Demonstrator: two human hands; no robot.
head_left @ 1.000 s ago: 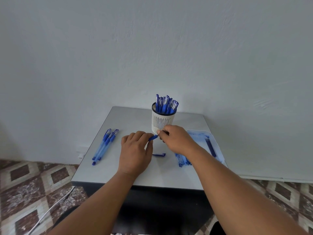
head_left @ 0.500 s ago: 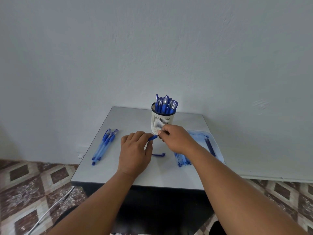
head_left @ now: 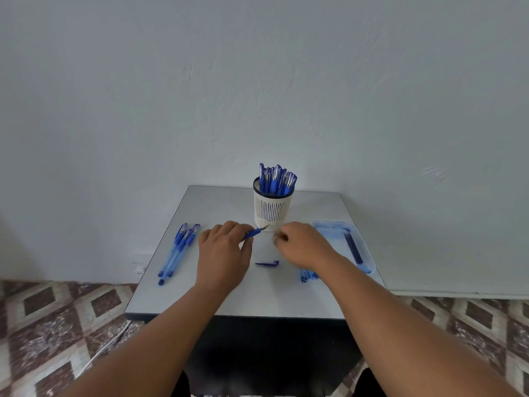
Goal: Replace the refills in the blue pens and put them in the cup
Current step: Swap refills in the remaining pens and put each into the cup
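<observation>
No writing is legible anywhere. The slotted white cup [head_left: 272,210] stands at the back of the grey table [head_left: 217,299], packed with blue pens [head_left: 277,179]. Right of the cup, a clear tray [head_left: 369,262] holds dark refills [head_left: 352,249]. Left of the cup lie three more pens [head_left: 178,250]. In front of the cup my left hand [head_left: 224,253] grips a pen barrel [head_left: 253,232]; my right hand [head_left: 300,243] is blurred, so I cannot tell its grasp. A cap [head_left: 267,263] lies nearer me. Behind is a pale wall [head_left: 257,81], below a patterned tile floor [head_left: 57,325].

Grey table [head_left: 217,299], cup [head_left: 272,213], loose pens [head_left: 179,250], cap [head_left: 267,263], tray [head_left: 367,253]
</observation>
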